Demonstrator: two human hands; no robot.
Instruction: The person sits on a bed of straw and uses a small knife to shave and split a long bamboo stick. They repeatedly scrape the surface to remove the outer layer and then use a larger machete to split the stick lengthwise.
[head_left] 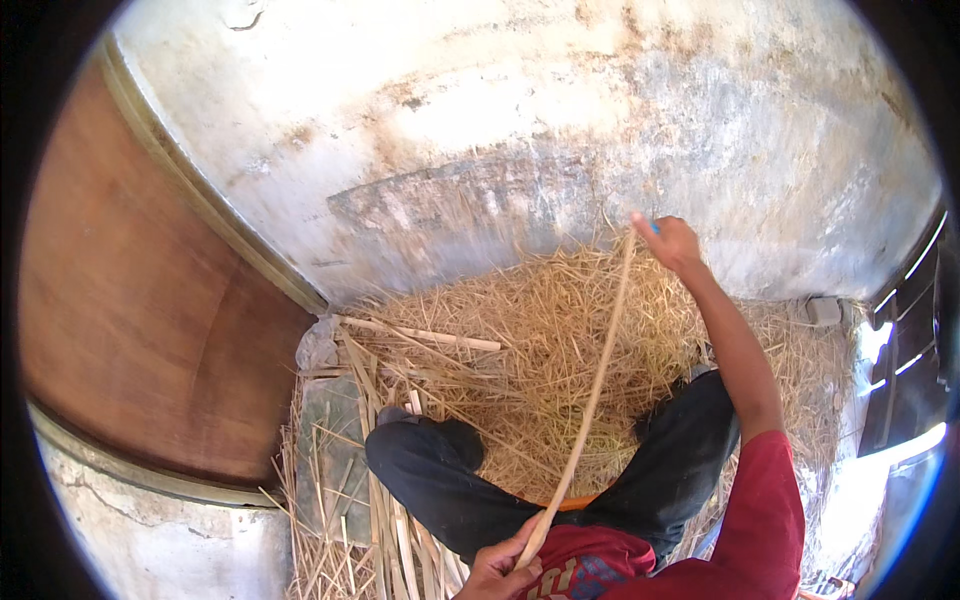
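Observation:
A long, pale bamboo strip (590, 400) slants up and away from my lap, bowed slightly along its length. Its near end is held by my left hand (500, 568), with the fingers closed round it close to my body. My right arm reaches far forward, and my right hand (676, 245) is closed at the strip's far end, thumb pointing toward it. A bit of a small blue thing (655, 228) shows between the right fingers; the rest of it is hidden, and its kind cannot be told.
Pale shavings (560, 320) are heaped between my bent legs and the stained wall (480, 190). Several loose strips (405, 540) lie by my left knee, beside a grey slab (330, 450). A brown door panel (150, 300) stands at the left; a small grey block (824, 311) sits at the right.

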